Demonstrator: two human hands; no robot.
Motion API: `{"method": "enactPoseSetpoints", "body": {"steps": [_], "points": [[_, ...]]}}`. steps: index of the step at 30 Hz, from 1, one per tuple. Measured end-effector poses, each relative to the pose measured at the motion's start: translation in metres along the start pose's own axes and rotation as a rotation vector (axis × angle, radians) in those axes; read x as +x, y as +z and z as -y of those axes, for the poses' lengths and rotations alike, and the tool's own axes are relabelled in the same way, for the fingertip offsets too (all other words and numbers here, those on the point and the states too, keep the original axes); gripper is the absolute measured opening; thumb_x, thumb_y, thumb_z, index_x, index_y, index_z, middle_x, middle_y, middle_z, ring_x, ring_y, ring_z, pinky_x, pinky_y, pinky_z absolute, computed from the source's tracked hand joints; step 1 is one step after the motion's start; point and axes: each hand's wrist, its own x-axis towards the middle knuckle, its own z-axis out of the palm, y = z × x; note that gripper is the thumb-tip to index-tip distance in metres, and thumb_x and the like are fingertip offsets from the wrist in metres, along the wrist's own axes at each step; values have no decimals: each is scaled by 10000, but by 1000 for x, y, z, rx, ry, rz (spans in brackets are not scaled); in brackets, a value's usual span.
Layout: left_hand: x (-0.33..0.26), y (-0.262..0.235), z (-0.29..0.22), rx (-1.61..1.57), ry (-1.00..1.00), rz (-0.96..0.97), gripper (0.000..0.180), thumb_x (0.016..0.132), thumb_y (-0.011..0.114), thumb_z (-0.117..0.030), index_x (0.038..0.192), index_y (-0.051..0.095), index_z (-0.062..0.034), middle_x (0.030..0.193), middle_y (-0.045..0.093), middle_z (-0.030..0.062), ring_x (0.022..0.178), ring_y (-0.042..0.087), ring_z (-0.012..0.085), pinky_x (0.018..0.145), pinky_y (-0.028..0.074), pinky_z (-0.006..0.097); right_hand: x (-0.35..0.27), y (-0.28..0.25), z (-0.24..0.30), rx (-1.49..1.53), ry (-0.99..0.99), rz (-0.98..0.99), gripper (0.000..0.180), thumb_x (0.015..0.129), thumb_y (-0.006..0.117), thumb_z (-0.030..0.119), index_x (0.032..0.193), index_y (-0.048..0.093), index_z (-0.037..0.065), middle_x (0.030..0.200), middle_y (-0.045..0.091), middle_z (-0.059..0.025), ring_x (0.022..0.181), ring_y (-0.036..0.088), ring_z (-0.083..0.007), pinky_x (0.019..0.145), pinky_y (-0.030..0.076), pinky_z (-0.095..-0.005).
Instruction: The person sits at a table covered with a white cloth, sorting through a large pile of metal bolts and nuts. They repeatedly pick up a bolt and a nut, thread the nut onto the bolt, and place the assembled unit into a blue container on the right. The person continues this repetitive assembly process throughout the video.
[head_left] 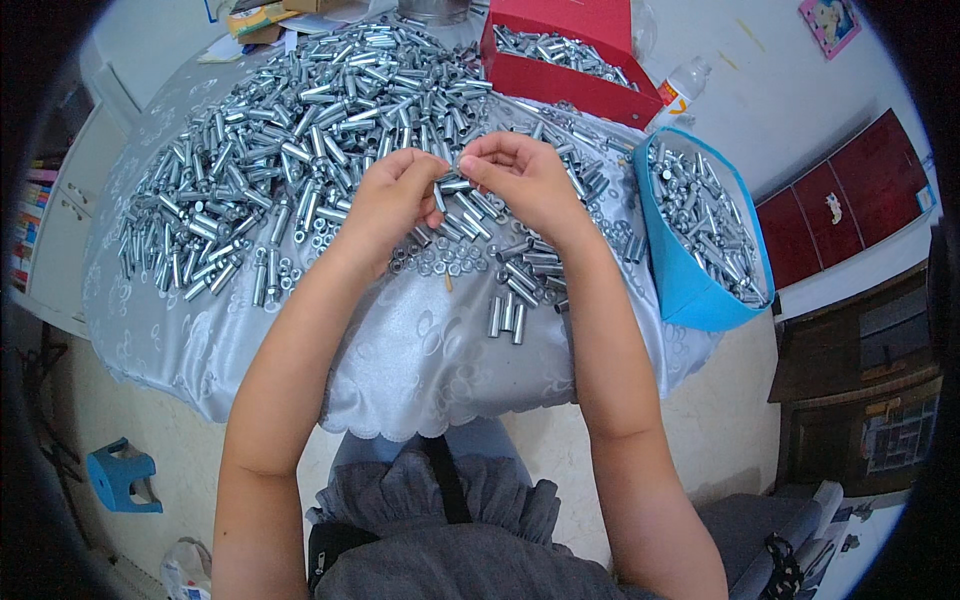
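Note:
Both hands meet over the near side of a big pile of silver metal expansion-bolt pieces [340,110]. My left hand [395,195] is closed, with a short metal sleeve [439,197] showing between its fingers. Close beside it, my right hand [522,180] pinches thumb and forefinger together at the sleeve's upper end; what lies between those fingertips is too small to make out. Loose hex nuts [450,262] lie just below my hands. Plain metal tubes [518,322] lie to the right of the nuts, a few standing apart near the front.
An open red box [580,85] of metal pieces stands at the back right. A blue fabric bin [700,300] filled with bolts sits at the right table edge, near a plastic bottle [683,88]. Patterned grey cloth [430,370] covers the table. A blue stool [122,478] stands on the floor.

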Motion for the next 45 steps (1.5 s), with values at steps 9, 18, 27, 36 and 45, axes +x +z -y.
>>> {"method": "enactPoseSetpoints", "body": {"steps": [9,18,27,36,45], "points": [[-1,0,-2,-101,11,54,138,870,518,-195,863,529,-58,576,337,-55,481,319,55,484,339,230,0,7,-5,55,18,42,159,807,657,77,921,616,-26,824,639,-50,729,601,-87,652,483,-203],[3,-4,-4,-102,1,13,115,871,500,-168,854,525,-57,577,341,-60,488,322,47,477,313,221,-2,12,2,29,26,5,137,803,654,55,892,620,-44,795,645,-65,705,611,-94,634,489,-208],[0,-4,-6,-151,-12,4,109,872,510,-161,804,510,-77,589,333,-65,497,335,48,493,346,227,-4,12,7,-25,9,-32,197,782,684,78,928,624,-40,802,650,-64,714,616,-99,651,494,-211],[2,-4,-5,-202,15,-16,136,857,537,-150,745,482,-98,571,321,-62,487,332,55,487,359,234,-4,10,2,-178,-17,14,186,754,696,106,899,661,-4,775,655,-62,721,615,-125,665,489,-239],[4,-7,-2,-118,3,-50,135,852,551,-159,750,496,-92,563,326,-59,475,342,57,478,370,233,-11,6,-8,-1047,-226,13,179,689,692,214,827,718,103,875,615,-133,884,545,-315,814,437,-389]]}}
